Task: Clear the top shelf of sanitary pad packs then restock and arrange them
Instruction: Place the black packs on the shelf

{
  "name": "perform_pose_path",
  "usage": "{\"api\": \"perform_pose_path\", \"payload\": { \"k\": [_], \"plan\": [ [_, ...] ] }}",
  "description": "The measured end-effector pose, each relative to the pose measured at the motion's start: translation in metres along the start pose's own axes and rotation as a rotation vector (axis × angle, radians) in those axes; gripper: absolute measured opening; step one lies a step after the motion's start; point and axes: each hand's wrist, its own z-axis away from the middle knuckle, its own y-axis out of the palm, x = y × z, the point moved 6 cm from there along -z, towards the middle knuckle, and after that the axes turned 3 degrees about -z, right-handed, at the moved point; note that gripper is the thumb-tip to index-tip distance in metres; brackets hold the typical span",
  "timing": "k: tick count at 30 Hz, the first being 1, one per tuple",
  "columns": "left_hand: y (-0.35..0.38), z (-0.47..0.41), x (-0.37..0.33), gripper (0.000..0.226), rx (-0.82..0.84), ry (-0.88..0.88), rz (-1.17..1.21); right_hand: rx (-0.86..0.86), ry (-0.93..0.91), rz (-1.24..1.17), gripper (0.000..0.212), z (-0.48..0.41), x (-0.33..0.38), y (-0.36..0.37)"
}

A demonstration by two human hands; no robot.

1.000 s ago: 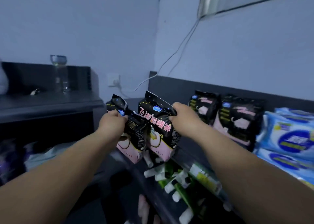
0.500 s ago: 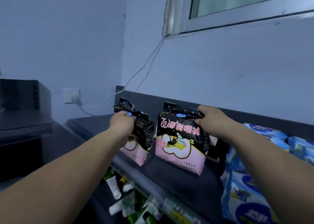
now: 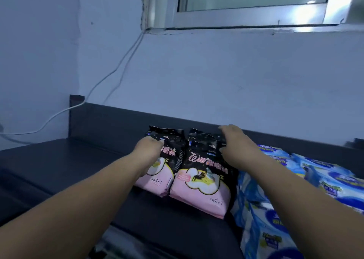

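Left hand (image 3: 149, 147), right hand (image 3: 235, 140), gripping two packs (image 3: 199, 190); one each

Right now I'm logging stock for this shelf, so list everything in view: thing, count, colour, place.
left black-and-pink pack: one, black top, pink bottom, upright on the shelf.
right black-and-pink pack: one, same colours, between its twin and the blue packs.
blue-and-white packs: several, too overlapped to count, shelf's right end.
shelf: one, dark grey, below the window.
cable: white, down the wall from the window corner.
window: one, metal-framed, top right.
wall: pale bluish white.
left grip: bare hand, holds the left pack near its top.
right grip: bare hand, holds the right pack's top.
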Motion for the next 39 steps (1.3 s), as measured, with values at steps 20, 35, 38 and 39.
{"api": "perform_pose_path", "payload": {
  "k": [20,35,38,39],
  "plan": [
    [-0.093,0.09,0.047,0.054,-0.276,0.094,-0.55,0.175,-0.39,-0.07,0.048,0.057,0.114,0.07],
    [-0.185,0.276,0.161,0.06,-0.507,-0.279,-0.782,0.528,-0.742,-0.298,0.062,0.214,0.212,0.179],
    [-0.19,0.297,0.195,0.06,-0.497,-0.348,-0.758,0.624,-0.737,-0.319,0.063,0.24,0.215,0.207],
    [-0.19,0.303,0.207,0.06,-0.48,-0.366,-0.744,0.652,-0.73,-0.328,0.062,0.248,0.215,0.217]
  ]
}}
